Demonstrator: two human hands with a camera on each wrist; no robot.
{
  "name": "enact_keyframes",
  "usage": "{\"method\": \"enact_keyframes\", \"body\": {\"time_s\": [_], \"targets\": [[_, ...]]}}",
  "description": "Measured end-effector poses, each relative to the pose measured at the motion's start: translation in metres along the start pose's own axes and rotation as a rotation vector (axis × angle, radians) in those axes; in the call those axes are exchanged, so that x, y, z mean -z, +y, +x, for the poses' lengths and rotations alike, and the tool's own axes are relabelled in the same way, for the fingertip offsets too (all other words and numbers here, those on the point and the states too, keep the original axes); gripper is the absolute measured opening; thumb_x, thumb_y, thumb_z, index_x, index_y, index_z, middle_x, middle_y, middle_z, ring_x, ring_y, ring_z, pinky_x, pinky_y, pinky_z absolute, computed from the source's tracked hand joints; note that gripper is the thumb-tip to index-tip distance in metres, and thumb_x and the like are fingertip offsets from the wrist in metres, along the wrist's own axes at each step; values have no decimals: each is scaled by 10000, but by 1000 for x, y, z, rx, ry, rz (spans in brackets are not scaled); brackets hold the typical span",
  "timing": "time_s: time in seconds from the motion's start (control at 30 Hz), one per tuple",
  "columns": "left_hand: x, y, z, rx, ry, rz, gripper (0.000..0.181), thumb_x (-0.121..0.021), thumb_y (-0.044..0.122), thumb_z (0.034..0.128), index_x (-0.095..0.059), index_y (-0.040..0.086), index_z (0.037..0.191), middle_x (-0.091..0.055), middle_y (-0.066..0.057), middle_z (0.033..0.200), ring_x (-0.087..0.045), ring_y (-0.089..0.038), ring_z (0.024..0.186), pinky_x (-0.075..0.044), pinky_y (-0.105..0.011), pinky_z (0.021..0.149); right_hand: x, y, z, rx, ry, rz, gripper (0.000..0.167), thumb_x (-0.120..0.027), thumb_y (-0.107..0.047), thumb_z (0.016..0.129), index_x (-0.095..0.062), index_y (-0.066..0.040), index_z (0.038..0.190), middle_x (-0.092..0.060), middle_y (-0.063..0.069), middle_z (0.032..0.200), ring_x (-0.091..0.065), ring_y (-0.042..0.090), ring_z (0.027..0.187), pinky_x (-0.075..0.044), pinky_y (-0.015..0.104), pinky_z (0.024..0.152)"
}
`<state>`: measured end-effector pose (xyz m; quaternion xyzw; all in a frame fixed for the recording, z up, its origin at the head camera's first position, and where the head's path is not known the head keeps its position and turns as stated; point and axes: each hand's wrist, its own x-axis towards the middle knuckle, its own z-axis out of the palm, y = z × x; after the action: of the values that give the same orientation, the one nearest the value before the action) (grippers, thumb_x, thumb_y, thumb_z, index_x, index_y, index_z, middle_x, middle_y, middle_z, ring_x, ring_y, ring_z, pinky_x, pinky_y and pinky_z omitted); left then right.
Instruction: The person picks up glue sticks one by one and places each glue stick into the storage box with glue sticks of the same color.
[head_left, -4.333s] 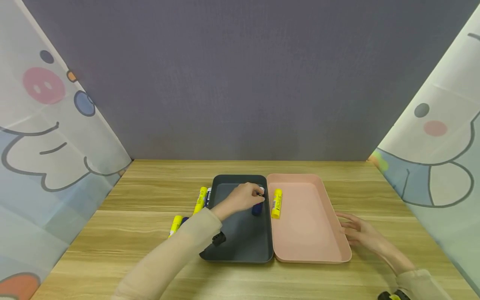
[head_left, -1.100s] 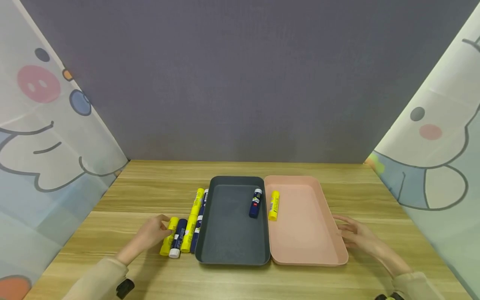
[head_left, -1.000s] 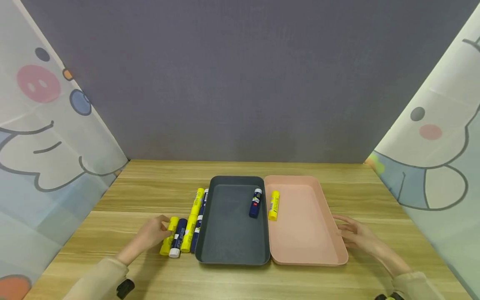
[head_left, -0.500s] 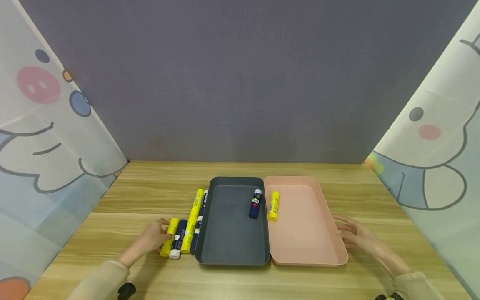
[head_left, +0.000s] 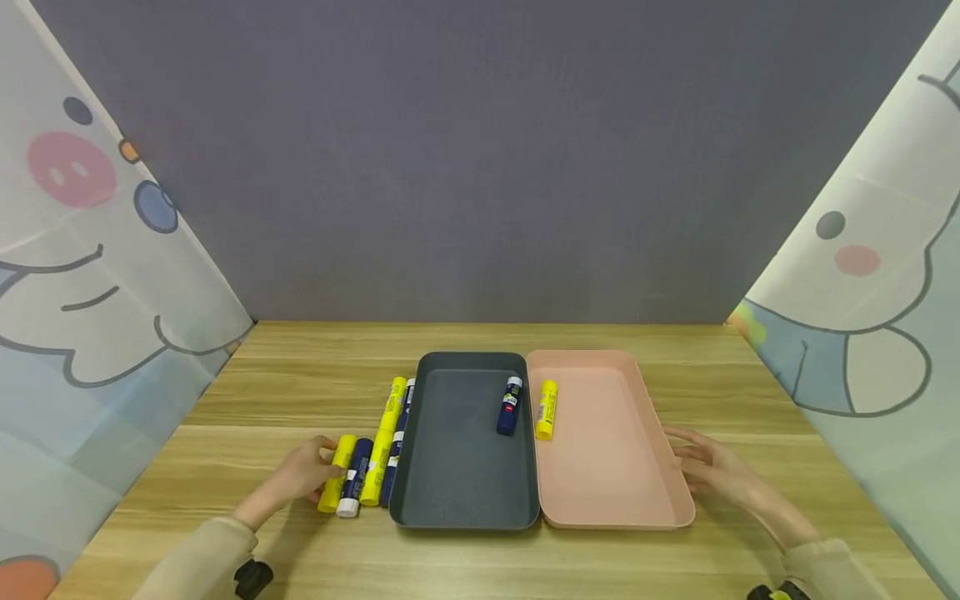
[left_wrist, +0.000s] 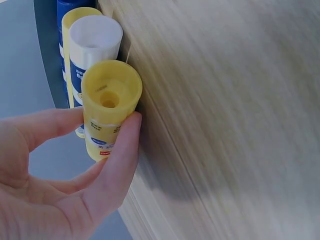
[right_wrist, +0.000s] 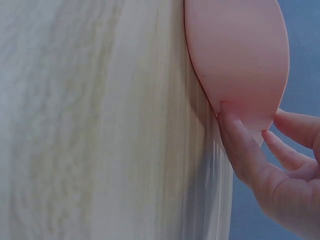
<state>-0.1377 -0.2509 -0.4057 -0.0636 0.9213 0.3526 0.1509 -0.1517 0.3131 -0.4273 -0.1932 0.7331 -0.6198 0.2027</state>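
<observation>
My left hand [head_left: 303, 471] pinches a yellow glue stick [head_left: 339, 475] at the left end of a group of glue sticks. In the left wrist view, thumb and fingers hold both sides of this yellow stick, its hollow end facing the camera. Right beside it lies a navy glue stick with a white cap [head_left: 356, 477]. My right hand [head_left: 716, 475] rests against the right outer wall of the pink tray [head_left: 615, 500], its fingers touching the wall and rim. One yellow glue stick [head_left: 547, 410] lies in that tray. A navy glue stick [head_left: 509, 407] lies in the dark grey tray [head_left: 465, 508].
More yellow glue sticks [head_left: 377, 467] and navy glue sticks [head_left: 396, 450] line the dark tray's left wall. Both trays stand side by side on a wooden table [head_left: 315, 358]. A grey panel [head_left: 480, 167] rises behind, with cartoon-printed sheets at both sides.
My left hand has let go of the navy glue stick in the dark tray and moved left to the end yellow one, which it now pinches. The right hand has stayed by the pink tray.
</observation>
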Motion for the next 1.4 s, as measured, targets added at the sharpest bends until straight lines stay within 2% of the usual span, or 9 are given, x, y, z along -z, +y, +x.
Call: {"method": "enact_keyframes", "body": {"time_s": [0.03, 0.17, 0.27, 0.37, 0.47, 0.57, 0.8, 1.13, 1.4], "targets": [[0, 0, 0, 0, -1, -3, 494, -583, 54, 809, -351, -174, 1181, -552, -197, 851, -547, -177, 571, -517, -313, 500, 0, 0, 0, 0, 2, 0, 434, -400, -53, 934, -393, -291, 1298, -493, 267, 1182, -577, 72, 962, -511, 329, 764], [1, -1, 0, -4, 5, -18, 493, -584, 50, 802, -354, -173, 1176, -553, -174, 821, -537, -179, 565, -515, -313, 493, -1, -1, 0, -2, 5, -8, 433, -403, -55, 933, -364, -199, 1339, -484, 278, 1187, -579, 84, 963, -510, 331, 765], [2, -1, -1, -3, 9, -26, 490, -581, 44, 798, -354, -170, 1175, -551, -170, 814, -532, -178, 566, -516, -311, 493, -1, -1, 0, -7, 10, -2, 429, -411, -56, 930, -375, -204, 1331, -514, 223, 1182, -581, 85, 960, -510, 320, 766], [2, -1, -1, -3, 13, -33, 492, -581, 44, 798, -351, -166, 1178, -548, -176, 818, -528, -177, 566, -516, -312, 496, -2, -1, 0, -9, 12, 13, 434, -406, -49, 931, -414, -339, 1253, -518, 209, 1183, -581, 83, 958, -511, 314, 762], [3, -1, -1, -2, 16, -32, 491, -578, 45, 799, -349, -166, 1179, -545, -179, 817, -531, -178, 563, -516, -313, 499, -2, -2, -1, -9, 10, 11, 441, -402, -53, 934, -411, -362, 1248, -506, 230, 1187, -581, 82, 957, -511, 318, 762], [4, -1, -1, -7, 18, -40, 494, -578, 43, 797, -348, -169, 1178, -546, -183, 820, -533, -181, 557, -516, -316, 499, -2, -2, -1, -6, 10, -1, 439, -399, -54, 935, -401, -329, 1277, -481, 281, 1188, -581, 82, 958, -511, 323, 763], [5, 0, 1, -18, 24, -50, 496, -577, 39, 796, -347, -168, 1183, -561, -180, 827, -540, -180, 555, -517, -315, 496, -2, -1, -1, -20, 17, 11, 426, -410, -63, 933, -390, -260, 1310, -515, 201, 1189, -575, 72, 966, -507, 310, 773], [9, 4, 0, -35, 27, -59, 481, -561, 48, 811, -345, -167, 1184, -550, -207, 860, -553, -186, 585, -521, -328, 509, -2, -1, 0, -31, 39, -34, 422, -421, -83, 932, -381, -242, 1320, -405, 370, 1203, -578, 63, 954, -507, 324, 771], [12, 5, 1, -29, 19, -61, 490, -561, 72, 825, -340, -147, 1204, -547, -206, 874, -550, -186, 616, -522, -335, 530, -1, 0, -1, 4, 13, -5, 434, -407, -53, 932, -381, -243, 1322, -453, 313, 1197, -576, 73, 965, -506, 305, 774]]}}
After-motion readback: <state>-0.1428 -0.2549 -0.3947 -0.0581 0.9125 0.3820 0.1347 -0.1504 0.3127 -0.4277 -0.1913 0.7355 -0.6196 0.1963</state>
